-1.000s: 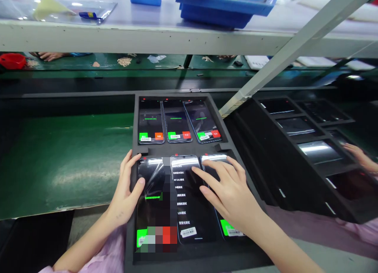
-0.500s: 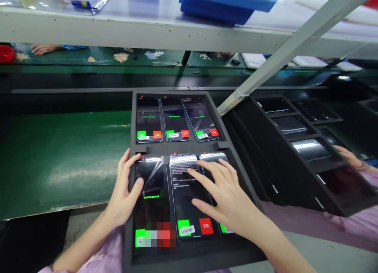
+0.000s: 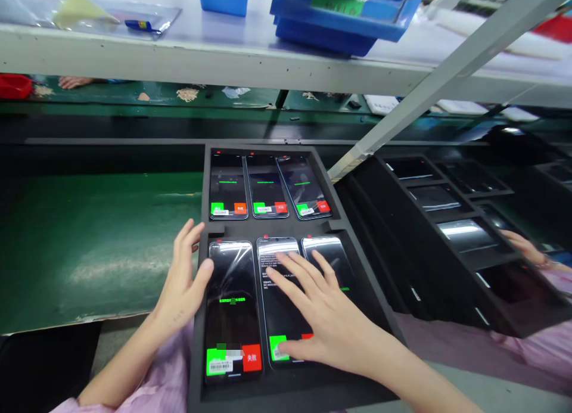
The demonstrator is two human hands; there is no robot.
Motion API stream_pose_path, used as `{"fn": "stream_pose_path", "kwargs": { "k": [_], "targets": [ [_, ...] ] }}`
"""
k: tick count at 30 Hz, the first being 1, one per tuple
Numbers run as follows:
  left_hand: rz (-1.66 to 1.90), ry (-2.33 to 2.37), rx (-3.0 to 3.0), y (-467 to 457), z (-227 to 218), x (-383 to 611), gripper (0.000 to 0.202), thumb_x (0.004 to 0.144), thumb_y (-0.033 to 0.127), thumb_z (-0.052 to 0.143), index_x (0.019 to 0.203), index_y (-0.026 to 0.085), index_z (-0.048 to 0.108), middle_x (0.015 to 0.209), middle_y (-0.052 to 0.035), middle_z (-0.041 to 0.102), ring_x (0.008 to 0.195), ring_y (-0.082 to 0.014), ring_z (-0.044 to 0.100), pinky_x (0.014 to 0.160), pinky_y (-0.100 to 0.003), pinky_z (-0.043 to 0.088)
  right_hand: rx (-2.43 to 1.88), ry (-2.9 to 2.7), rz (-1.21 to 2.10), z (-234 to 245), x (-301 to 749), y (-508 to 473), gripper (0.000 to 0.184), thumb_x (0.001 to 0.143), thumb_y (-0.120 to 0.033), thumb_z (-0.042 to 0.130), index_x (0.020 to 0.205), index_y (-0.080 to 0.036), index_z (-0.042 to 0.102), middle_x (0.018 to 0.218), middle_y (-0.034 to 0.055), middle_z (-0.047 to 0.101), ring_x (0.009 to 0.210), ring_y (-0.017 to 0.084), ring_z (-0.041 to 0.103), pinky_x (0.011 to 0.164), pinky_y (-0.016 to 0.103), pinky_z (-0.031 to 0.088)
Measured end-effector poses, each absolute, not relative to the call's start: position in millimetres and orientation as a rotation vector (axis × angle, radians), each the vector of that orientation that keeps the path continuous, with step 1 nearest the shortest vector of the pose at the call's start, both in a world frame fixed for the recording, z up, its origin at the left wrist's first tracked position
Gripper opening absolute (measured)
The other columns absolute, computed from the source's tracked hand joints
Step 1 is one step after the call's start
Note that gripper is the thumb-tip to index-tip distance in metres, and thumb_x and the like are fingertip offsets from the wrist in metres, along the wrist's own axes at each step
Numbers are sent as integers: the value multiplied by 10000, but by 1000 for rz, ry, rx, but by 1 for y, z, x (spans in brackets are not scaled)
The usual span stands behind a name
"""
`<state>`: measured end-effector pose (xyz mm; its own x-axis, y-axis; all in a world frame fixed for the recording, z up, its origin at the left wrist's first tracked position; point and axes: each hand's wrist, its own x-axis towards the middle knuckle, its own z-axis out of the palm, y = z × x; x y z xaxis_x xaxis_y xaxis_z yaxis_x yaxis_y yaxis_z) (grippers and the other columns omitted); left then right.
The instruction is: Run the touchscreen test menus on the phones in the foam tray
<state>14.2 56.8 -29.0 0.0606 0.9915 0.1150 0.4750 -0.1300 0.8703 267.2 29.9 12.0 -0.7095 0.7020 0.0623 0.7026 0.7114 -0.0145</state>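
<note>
Several smartphones lie in two rows in a black foam tray (image 3: pixel 272 227). My right hand (image 3: pixel 317 309) is spread over the middle front phone (image 3: pixel 283 306), its thumb at the green button and its fingers over the lines of white text. Part of the right front phone (image 3: pixel 333 252) is covered by that hand. Beside the left front phone (image 3: pixel 232 323), which shows green text and green and red buttons, my left hand (image 3: pixel 185 276) rests open at the tray's left edge. Three phones (image 3: pixel 268 183) in the back row show similar screens.
A green work surface (image 3: pixel 102 246) extends to the left. On the right stands another black tray (image 3: pixel 460 204) with phones, a co-worker's hand (image 3: pixel 521 246) beside it. A slanted metal post (image 3: pixel 402 109) and a shelf with blue bins (image 3: pixel 344 19) are above.
My right hand has moved down and left, its thumb now at the middle phone's green button. The left hand's fingers have lifted off the left phone's top corner. The view has tilted slightly upward.
</note>
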Motion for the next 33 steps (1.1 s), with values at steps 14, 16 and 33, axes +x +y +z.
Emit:
{"fn": "stream_pose_path", "kwargs": {
  "k": [14, 16, 33],
  "targets": [
    [420, 1745, 2122, 120, 6, 16, 547, 897, 483, 173, 1241, 228, 513, 1463, -129, 228, 1105, -355, 517, 897, -541, 404, -1483, -2608, -142, 4, 255, 138, 398, 891, -439, 343, 1191, -251, 523, 1362, 82, 397, 1269, 273, 318, 1029, 528, 242],
    [491, 1718, 2069, 118, 3, 15, 545, 894, 498, 184, 1296, 239, 443, 1468, -128, 210, 1112, -347, 512, 907, -556, 395, -1522, -2568, -172, 3, 262, 137, 377, 899, -397, 325, 1181, -245, 525, 1363, 84, 390, 1270, 267, 315, 1032, 533, 232],
    [659, 1232, 1526, -5, -38, -13, 770, 809, 434, 503, 1428, 352, 52, 1516, -83, 103, 1342, -352, 189, 998, -604, 249, -1826, -2399, -114, 26, 321, 41, 498, 882, -422, 378, 1348, -263, 304, 1420, 106, 287, 1316, 271, 263, 1004, 520, 336]
  ]
}}
